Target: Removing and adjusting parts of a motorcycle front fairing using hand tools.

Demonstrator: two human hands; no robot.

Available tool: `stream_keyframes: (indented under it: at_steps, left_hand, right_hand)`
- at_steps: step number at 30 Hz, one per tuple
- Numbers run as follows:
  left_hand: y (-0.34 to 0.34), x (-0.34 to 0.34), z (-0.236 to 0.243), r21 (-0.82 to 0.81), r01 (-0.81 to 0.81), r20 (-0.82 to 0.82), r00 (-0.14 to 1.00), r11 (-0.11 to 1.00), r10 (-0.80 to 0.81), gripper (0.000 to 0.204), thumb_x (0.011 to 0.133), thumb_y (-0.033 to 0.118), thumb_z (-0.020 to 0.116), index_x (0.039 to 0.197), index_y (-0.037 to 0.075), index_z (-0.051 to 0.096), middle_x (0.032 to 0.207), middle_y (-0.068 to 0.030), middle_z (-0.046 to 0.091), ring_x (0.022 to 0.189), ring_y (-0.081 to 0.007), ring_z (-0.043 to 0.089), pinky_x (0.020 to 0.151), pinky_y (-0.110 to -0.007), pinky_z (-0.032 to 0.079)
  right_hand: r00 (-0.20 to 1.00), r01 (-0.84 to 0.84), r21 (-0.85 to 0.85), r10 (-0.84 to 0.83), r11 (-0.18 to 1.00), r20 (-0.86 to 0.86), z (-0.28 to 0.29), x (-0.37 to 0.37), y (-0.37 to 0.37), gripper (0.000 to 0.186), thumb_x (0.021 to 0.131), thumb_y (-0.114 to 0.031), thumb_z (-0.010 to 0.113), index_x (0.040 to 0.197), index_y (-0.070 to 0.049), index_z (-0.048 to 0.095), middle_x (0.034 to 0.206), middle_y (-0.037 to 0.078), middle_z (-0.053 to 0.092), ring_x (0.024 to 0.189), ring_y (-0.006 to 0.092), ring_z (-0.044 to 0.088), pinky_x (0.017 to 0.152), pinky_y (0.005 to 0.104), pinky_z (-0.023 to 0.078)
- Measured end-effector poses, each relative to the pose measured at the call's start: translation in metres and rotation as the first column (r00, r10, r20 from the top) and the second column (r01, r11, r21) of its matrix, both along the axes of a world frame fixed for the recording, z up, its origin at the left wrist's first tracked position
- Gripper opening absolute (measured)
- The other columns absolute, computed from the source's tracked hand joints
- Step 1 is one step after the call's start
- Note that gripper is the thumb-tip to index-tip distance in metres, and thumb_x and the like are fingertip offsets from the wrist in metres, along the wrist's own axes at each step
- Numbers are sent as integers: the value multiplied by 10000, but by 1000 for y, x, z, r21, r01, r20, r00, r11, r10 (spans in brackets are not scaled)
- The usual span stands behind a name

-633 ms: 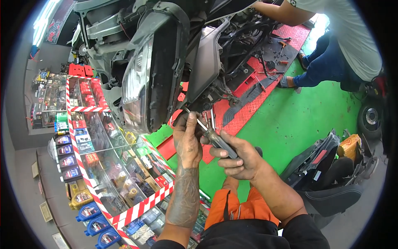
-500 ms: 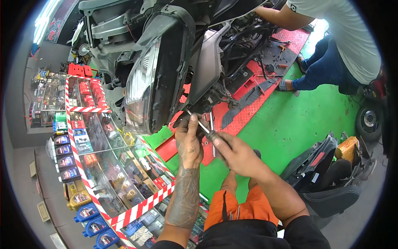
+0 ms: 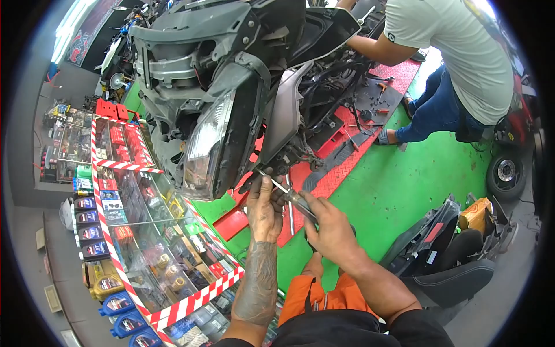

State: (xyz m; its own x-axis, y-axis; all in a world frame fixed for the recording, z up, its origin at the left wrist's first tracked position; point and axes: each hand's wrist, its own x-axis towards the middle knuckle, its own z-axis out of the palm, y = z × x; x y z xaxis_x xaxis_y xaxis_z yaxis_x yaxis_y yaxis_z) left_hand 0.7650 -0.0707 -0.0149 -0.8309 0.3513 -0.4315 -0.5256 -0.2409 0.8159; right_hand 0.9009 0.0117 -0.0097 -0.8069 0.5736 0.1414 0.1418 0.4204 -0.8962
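My right hand [image 3: 329, 226] is wrapped round the handle of a screwdriver [image 3: 301, 205]. Its light metal shaft runs up and left, past the thumb of my left hand [image 3: 264, 213], to the lower edge of a motorcycle's front end. That hand is closed, thumb up, beside the shaft tip; what its curled fingers hold is hidden. Just above are the clear headlight [image 3: 209, 141] in its dark housing and a grey side panel [image 3: 283, 115]. A silver rod [image 3: 291, 217] shows behind the left fingers.
A glass display case [image 3: 144, 243] edged in red-and-white tape stands left, with several bottles [image 3: 118, 303] alongside. A red ramp [image 3: 341, 168] lies under the motorcycle. Another person [image 3: 445, 63] works at its far right side. Removed seat parts [image 3: 448, 260] and a wheel [image 3: 506, 169] are at right.
The view has shifted, so the motorcycle sits lower and more of its front shows. My right hand has turned, and more of the screwdriver handle shows. The other person leans further in.
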Motion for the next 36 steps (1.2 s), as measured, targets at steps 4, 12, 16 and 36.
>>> stream_keyframes:
  at_steps: [4,12,16,36]
  left_hand:
    - [-13,-11,-4,-55,63,-41,997,996,-65,251,912,205,697,1048,25,588,827,-60,655,678,-161,640,605,-296,543]
    - [-12,-8,0,63,65,-9,998,996,-64,248,934,205,662,1062,2,600,888,-84,674,770,-194,673,688,-322,572]
    - [-11,-5,-1,125,51,88,994,991,-62,239,955,206,629,1104,21,602,957,-63,677,879,-181,666,742,-333,571]
    - [-9,0,-7,143,44,105,993,989,-60,306,953,214,634,1162,-4,586,1016,-109,660,909,-215,666,794,-349,562]
  right_hand:
    - [996,-47,25,45,999,80,14,0,-2,488,835,-48,640,1310,-29,530,955,184,614,727,333,624,603,413,508]
    - [977,-139,-902,91,-409,-191,0,16,24,404,956,-411,571,1169,-68,575,917,55,624,633,112,538,520,273,443]
    - [986,-105,-958,151,268,-66,6,6,4,362,955,-228,596,1268,-52,556,917,87,609,731,182,607,539,343,483]
    - [1000,3,101,-1,995,-15,-8,12,-7,461,897,-102,642,1340,-53,525,1002,171,652,838,270,664,683,373,545]
